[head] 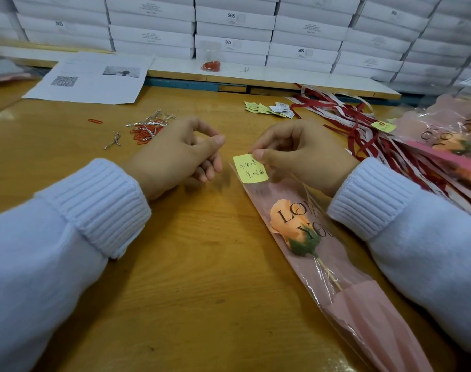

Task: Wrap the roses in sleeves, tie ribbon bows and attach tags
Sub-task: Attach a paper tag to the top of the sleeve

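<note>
An orange rose lies in a pink and clear sleeve printed with black letters, slanting across the wooden table to the lower right. A yellow tag with handwriting sits at the sleeve's top end. My right hand pinches the tag's upper right corner between thumb and forefinger. My left hand rests on the table just left of the tag, fingers curled with thumb against forefinger; nothing shows in it.
Red and white ribbons and wrapped roses pile up at the right. Spare tags lie beyond my right hand. Silver twist ties and red clips lie at the left, printed sheets behind them. White boxes stack along the back.
</note>
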